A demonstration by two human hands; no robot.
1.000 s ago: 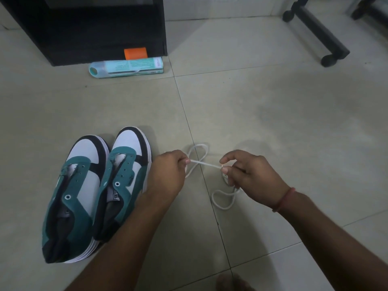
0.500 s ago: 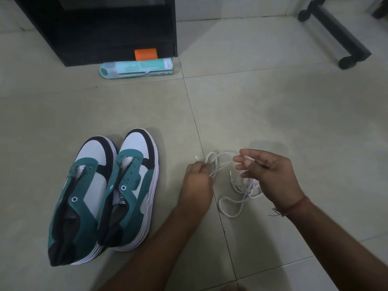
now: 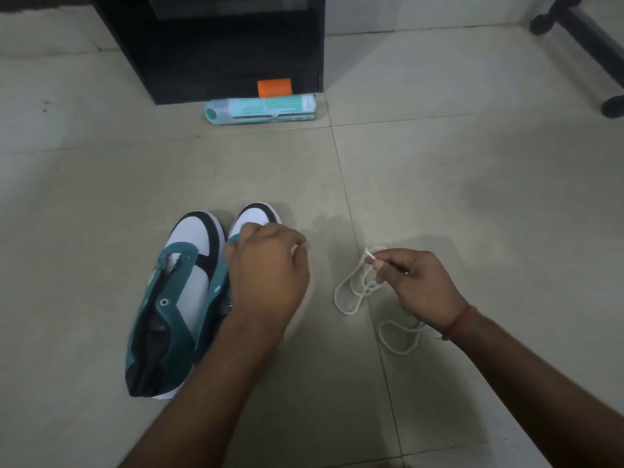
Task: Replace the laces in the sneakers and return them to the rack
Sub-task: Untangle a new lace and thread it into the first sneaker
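Observation:
Two green, white and black sneakers lie side by side on the tiled floor, toes pointing away from me, both without laces. The left sneaker (image 3: 175, 298) is fully in view. My left hand (image 3: 266, 275) lies over the right sneaker (image 3: 256, 216) with curled fingers and covers most of it; whether it grips the shoe is hidden. A white lace (image 3: 354, 292) lies in loose loops on the floor to the right. My right hand (image 3: 422, 285) pinches one tip of the lace between thumb and fingers.
A black rack or cabinet (image 3: 219, 45) stands at the back. In front of it lie a teal and white box (image 3: 261, 109) and an orange item (image 3: 274, 87). A black furniture leg with feet (image 3: 587, 45) crosses the top right corner.
My left hand let go of the lace and moved left onto the right sneaker. My right hand kept one lace tip. The rest of the lace dropped in loops on the floor.

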